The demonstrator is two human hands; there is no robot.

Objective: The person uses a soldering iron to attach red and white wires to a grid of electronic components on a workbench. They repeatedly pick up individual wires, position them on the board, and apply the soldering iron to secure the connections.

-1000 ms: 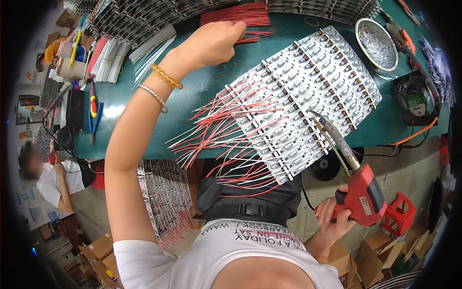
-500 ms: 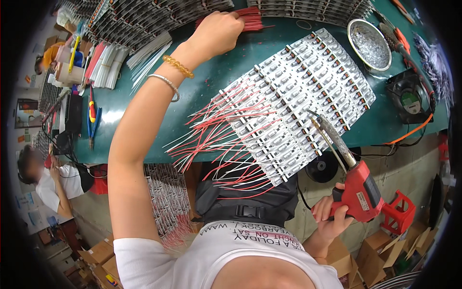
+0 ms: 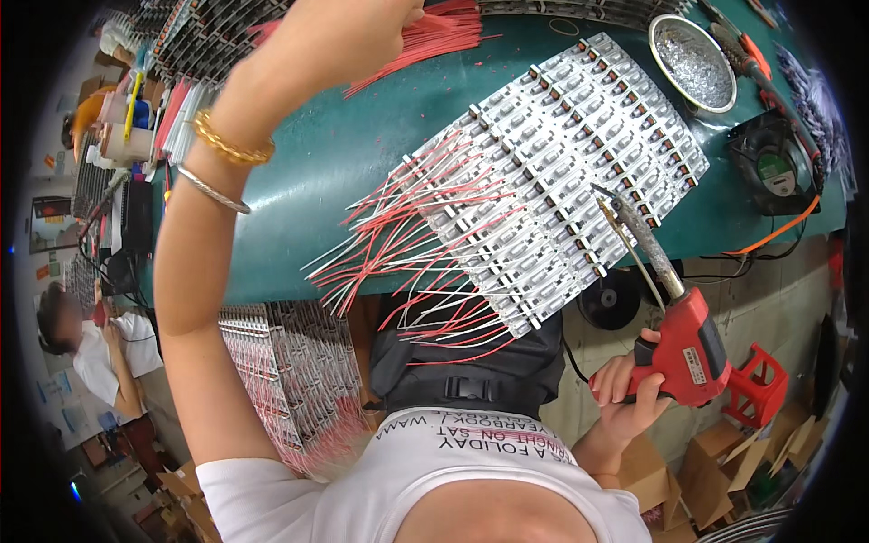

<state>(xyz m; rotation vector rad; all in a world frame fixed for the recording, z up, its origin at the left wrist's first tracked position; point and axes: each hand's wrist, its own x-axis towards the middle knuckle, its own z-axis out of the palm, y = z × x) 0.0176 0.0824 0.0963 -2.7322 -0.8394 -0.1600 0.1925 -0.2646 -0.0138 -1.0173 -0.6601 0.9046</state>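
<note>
My left hand is raised at the top edge, over the left part of a pile of cut red wires. Its fingers are mostly out of sight, so what they hold cannot be seen. My right hand grips a red and black soldering gun by its handle. The gun's metal tip points up over a panel of white circuit modules. Loose red and white wires stick out from the panel's left side, overhanging the table's near edge.
A metal bowl of silvery scraps and a small black fan stand at the right of the green table. More module panels are stacked at the back left. Another person sits at far left.
My left hand has moved left and up from the red wires, uncovering more of that pile. The soldering gun has shifted slightly up and right in the picture, still in my right hand.
</note>
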